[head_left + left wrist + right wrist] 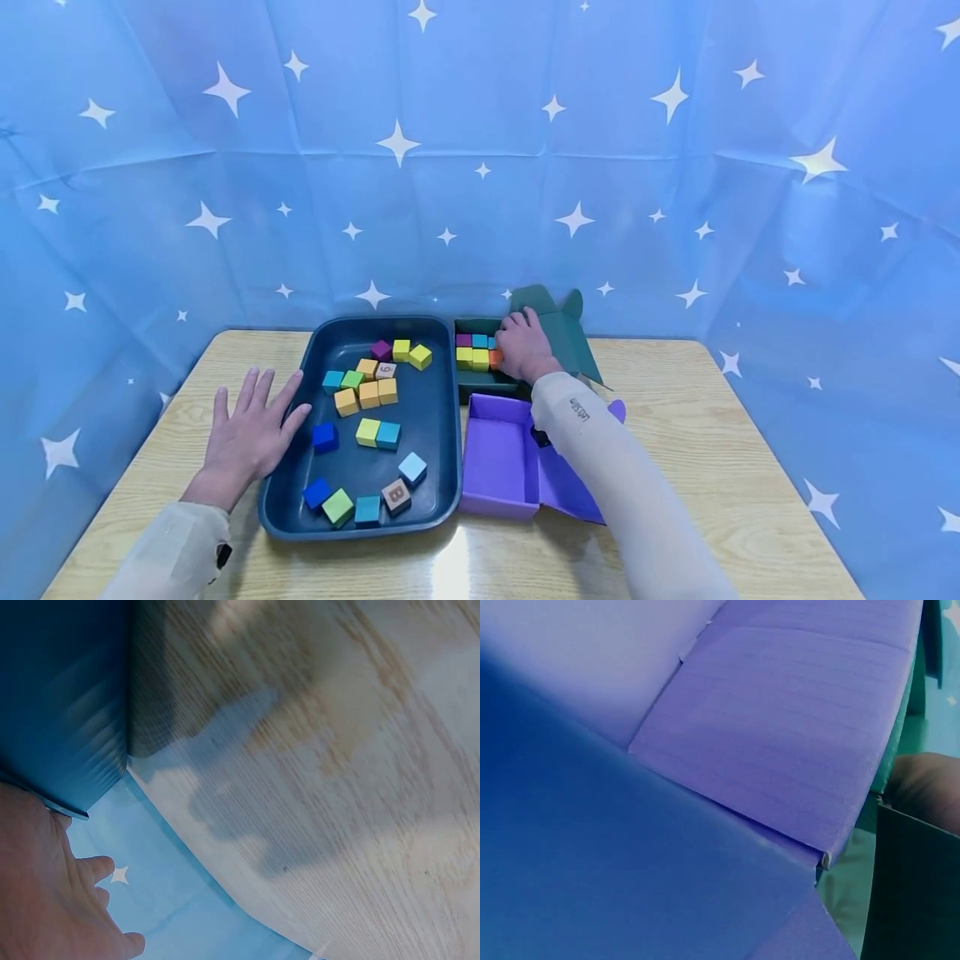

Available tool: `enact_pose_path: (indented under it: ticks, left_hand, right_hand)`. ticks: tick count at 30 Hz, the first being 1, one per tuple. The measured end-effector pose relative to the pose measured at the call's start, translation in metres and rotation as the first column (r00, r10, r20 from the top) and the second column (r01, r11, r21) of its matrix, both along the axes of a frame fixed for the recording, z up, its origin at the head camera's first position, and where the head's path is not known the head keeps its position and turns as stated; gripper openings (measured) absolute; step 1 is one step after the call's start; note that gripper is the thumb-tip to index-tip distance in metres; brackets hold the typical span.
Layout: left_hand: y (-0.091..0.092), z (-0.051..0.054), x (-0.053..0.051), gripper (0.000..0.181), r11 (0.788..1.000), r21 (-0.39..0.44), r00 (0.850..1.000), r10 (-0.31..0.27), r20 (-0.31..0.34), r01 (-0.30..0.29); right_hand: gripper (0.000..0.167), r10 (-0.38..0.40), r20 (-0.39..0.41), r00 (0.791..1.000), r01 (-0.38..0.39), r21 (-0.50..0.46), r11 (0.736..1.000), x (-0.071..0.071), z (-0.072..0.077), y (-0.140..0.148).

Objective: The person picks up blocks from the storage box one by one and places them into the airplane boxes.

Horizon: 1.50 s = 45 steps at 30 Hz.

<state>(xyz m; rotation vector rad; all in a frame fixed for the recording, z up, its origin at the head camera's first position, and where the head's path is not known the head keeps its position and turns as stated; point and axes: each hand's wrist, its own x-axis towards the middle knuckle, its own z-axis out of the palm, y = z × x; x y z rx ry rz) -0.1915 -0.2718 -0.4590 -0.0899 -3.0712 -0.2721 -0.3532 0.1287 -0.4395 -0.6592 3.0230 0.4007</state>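
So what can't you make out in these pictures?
What the right hand holds, if anything: head view, its own back hides it; right wrist view, a dark panel and the right edge do.
What lies beneath, in the green box: head view, the hand.
Part of the purple lid: head view, right sleeve covers it.
Left hand, in part: left wrist view, left edge crops it.
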Motion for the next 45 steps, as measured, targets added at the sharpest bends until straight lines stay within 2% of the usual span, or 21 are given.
enact_pose_path:
  ticks: [7, 15, 19, 22, 25, 30, 34, 39, 45]
  left_hand:
    - [0.002, 0.001, 0.001, 0.068, 1.000, 0.005, 1.000, 0.002, 0.011, -0.002]
    - [0.004, 0.002, 0.002, 0.068, 1.000, 0.007, 1.000, 0.002, 0.016, -0.002]
    - [0.004, 0.002, 0.002, 0.068, 1.000, 0.007, 1.000, 0.002, 0.017, -0.002]
    - [0.003, 0.002, 0.002, 0.068, 1.000, 0.006, 1.000, 0.003, 0.014, -0.003]
    - [0.002, 0.002, 0.001, 0.068, 1.000, 0.004, 1.000, 0.007, 0.009, -0.007]
    - [0.001, 0.002, 0.001, 0.068, 1.000, 0.003, 1.000, 0.011, 0.014, -0.011]
    - [0.001, 0.003, 0.001, 0.068, 1.000, 0.003, 1.000, 0.009, 0.018, -0.009]
    - [0.001, 0.003, 0.001, 0.068, 1.000, 0.001, 1.000, 0.010, 0.011, -0.010]
    - [0.001, 0.002, 0.001, 0.068, 1.000, 0.009, 1.000, 0.007, 0.010, -0.007]
  right_hand:
    - [0.028, 0.003, -0.013, 1.000, -0.002, 0.055, 0.998, 0.001, 0.000, -0.002]
    - [0.028, 0.000, -0.018, 1.000, 0.001, 0.075, 0.997, 0.003, 0.000, -0.001]
    - [0.025, 0.001, -0.022, 1.000, 0.000, 0.043, 0.999, 0.004, 0.002, -0.001]
    - [0.018, 0.006, -0.035, 0.999, -0.006, -0.020, 1.000, 0.005, 0.006, -0.002]
    - [0.018, 0.014, -0.054, 0.998, -0.019, -0.097, 0.995, 0.007, 0.016, -0.006]
    - [0.026, 0.049, -0.063, 0.997, -0.061, -0.216, 0.974, 0.019, 0.037, -0.021]
    - [0.026, 0.092, -0.054, 0.994, -0.103, -0.270, 0.957, 0.029, 0.046, -0.039]
    - [0.031, 0.140, -0.035, 0.990, -0.144, -0.285, 0.948, 0.043, 0.050, -0.063]
    - [0.036, 0.212, 0.023, 0.977, -0.197, -0.279, 0.940, 0.066, 0.047, -0.090]
